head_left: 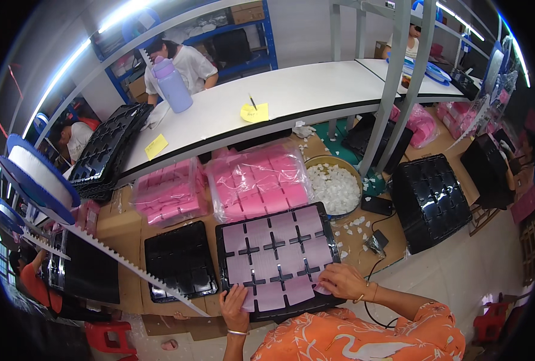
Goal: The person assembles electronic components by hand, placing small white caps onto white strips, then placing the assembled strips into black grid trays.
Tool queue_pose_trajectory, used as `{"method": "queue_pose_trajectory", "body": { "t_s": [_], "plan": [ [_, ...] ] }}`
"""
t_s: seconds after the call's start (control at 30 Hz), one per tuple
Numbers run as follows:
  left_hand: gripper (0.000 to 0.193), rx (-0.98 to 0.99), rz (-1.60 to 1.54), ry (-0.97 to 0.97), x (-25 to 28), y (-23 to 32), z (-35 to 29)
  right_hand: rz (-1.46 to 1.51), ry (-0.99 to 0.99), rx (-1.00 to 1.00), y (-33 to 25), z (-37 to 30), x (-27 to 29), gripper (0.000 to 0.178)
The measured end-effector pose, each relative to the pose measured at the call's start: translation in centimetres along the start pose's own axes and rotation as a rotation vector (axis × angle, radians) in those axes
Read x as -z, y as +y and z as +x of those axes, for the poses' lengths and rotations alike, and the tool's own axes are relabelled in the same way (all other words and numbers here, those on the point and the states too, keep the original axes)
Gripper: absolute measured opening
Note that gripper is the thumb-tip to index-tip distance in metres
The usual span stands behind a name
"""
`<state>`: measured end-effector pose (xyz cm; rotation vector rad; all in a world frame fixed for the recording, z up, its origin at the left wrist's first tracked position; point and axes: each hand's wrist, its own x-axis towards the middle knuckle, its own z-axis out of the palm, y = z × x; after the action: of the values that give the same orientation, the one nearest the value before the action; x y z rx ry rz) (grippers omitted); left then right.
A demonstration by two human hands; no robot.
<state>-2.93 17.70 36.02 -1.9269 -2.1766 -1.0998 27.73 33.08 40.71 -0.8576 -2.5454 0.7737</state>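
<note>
Pale pink sheets (277, 256) fill the black tray (333, 240) directly ahead of both hands, the right hand (339, 280) pinching one at the near-right corner, the left hand (235, 308) lying flat, fingers loose, on the near-left edge.

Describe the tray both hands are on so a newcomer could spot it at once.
On the brown workbench, nearest the person, lies a black tray under the left hand and right hand. Unlike the empty black tray beside it, pale pink squares fill its pockets.

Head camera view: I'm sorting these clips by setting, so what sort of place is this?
Likely a factory assembly or packing bench. A black compartment tray filled with pink sheets lies under both hands, bagged pink pieces sit behind it, and more stacked black trays stand alongside.
</note>
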Motion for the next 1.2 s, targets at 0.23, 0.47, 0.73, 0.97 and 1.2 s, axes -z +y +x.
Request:
{"method": "queue_pose_trajectory", "body": {
  "t_s": [0.23, 0.47, 0.73, 0.97, 1.2],
  "plan": [
    [0.044, 0.016, 0.002, -0.017, 0.0, 0.2, -1.1, -0.001, -0.015, 0.006, 0.2, -0.7, -0.7, 0.010],
    [0.050, 0.087, 0.037, -0.025, -0.7, 0.3, -2.0, 0.030, -0.049, 0.005, 0.8, -1.0, -0.9, 0.010],
    [0.077, 0.226, -0.088, -0.287, 3.5, 1.8, -2.2, 0.081, -0.038, -0.057, 2.1, -0.7, -0.1, 0.012],
    [0.052, 0.211, -0.172, -0.145, 2.7, 0.3, 3.1, -0.035, 0.166, 0.071, 3.3, 4.4, -1.9, 0.053],
    [0.060, 0.103, 0.265, -0.340, -8.9, -3.0, 11.1, -0.330, 0.127, 0.023, 7.5, 9.7, -6.0, 0.069]
  ]
}}
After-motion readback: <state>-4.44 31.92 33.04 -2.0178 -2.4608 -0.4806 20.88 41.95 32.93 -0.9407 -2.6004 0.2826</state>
